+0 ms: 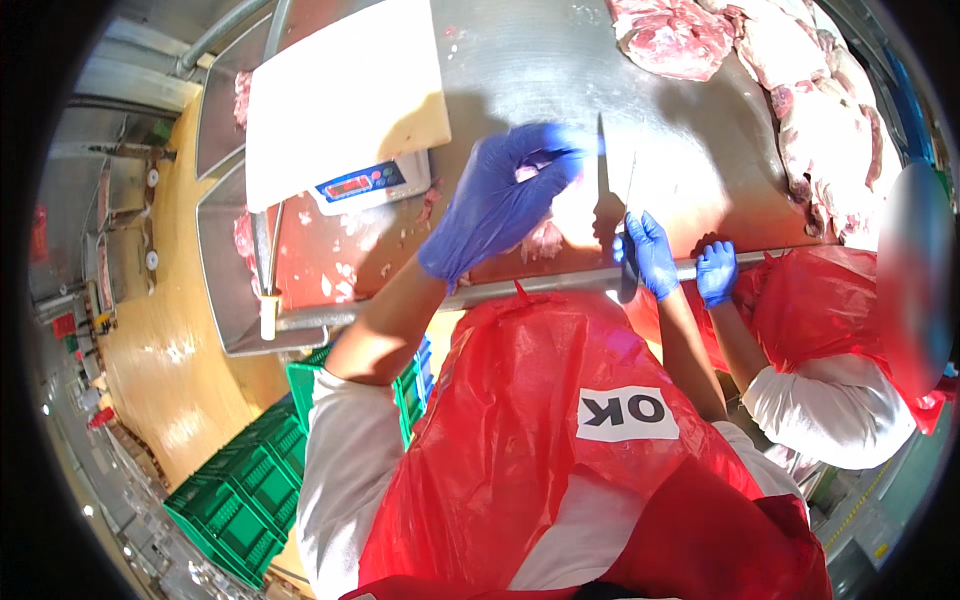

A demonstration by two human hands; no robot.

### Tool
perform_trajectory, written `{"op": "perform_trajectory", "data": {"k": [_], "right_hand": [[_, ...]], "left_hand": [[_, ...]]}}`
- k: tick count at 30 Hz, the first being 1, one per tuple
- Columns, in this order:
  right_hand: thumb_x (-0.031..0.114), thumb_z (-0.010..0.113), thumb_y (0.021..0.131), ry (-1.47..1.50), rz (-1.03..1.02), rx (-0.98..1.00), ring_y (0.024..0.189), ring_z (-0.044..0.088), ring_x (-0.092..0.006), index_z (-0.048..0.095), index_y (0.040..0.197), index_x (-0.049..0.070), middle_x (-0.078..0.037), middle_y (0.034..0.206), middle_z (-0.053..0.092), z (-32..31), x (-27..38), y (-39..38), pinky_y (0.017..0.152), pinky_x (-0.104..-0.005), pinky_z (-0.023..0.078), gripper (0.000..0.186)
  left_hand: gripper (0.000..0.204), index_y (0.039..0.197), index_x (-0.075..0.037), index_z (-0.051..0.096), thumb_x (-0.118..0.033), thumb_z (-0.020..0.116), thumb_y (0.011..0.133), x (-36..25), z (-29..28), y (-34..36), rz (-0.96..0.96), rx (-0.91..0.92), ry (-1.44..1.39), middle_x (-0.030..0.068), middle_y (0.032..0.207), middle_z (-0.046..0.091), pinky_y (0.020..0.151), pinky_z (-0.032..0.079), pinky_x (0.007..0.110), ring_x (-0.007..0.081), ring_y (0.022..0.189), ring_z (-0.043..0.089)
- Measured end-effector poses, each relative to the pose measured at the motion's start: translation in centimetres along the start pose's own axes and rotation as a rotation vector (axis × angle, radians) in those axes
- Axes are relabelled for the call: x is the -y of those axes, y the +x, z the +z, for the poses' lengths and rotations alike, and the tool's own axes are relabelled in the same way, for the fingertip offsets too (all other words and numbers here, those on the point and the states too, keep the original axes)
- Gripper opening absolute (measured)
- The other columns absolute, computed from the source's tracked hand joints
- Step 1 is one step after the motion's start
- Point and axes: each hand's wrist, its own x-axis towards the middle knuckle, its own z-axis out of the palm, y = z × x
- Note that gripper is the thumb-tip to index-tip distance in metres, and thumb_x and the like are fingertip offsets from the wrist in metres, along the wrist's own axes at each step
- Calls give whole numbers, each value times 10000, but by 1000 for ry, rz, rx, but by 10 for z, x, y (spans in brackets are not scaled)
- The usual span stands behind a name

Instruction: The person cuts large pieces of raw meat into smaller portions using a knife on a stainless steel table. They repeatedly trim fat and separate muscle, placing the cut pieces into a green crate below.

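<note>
My left hand (500,195), in a blue glove, is raised over the steel table. Its fingers curl round toward the thumb, and the tips are smeared by motion. What they pinch, if anything, cannot be made out. Pink meat scraps (543,242) lie on the table below it, by the near edge. My right hand (652,258), also blue-gloved, is closed round the dark handle of a knife (629,268) near the table's edge. The thin blade points away from me over the table, and a dark shadow falls to its left.
A digital scale (362,187) with a large white board (345,100) on top stands at left, beside steel bins (222,270) holding meat scraps. Large meat cuts (830,130) lie far right. A co-worker's gloved hand (717,273) is at the table edge. Green crates (240,490) stand lower left.
</note>
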Motion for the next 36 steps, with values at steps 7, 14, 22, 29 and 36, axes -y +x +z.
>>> {"op": "perform_trajectory", "data": {"k": [7,14,22,29,36], "right_hand": [[247,500,1054,-103,-8,-92,568,552,-105,548,940,74,-28,723,589,-3,7,-15,520,-254,484,213],[254,506,1051,-36,-16,-98,552,553,-115,543,929,69,-38,685,588,-13,0,-12,517,-262,476,224],[267,496,1054,18,-90,-150,557,551,-108,557,946,70,-27,689,579,-37,-5,-15,525,-256,477,233],[268,495,1053,97,-29,-186,549,550,-118,549,954,75,-39,695,581,-42,-14,-28,504,-261,477,224],[295,491,1054,75,-58,-180,546,544,-110,551,943,79,-32,685,582,-46,-19,-25,506,-257,476,250]], "left_hand": [[466,1244,-61,603,-343,644,874,162,6,-43,-318,201,1079,163,1230,591,856,504,495,375,1019,610],[636,1389,-145,519,-376,666,815,213,65,-33,-132,140,1252,208,1455,391,954,402,617,401,1309,418],[402,1217,-130,653,-242,603,835,228,49,36,222,412,1199,173,1436,461,1007,353,576,363,1272,446],[210,913,-39,629,-206,618,785,245,112,3,144,173,1727,136,940,589,703,466,425,282,943,585],[238,1032,-18,697,-123,616,835,263,52,65,-185,555,561,77,894,690,602,511,388,217,755,662]]}}
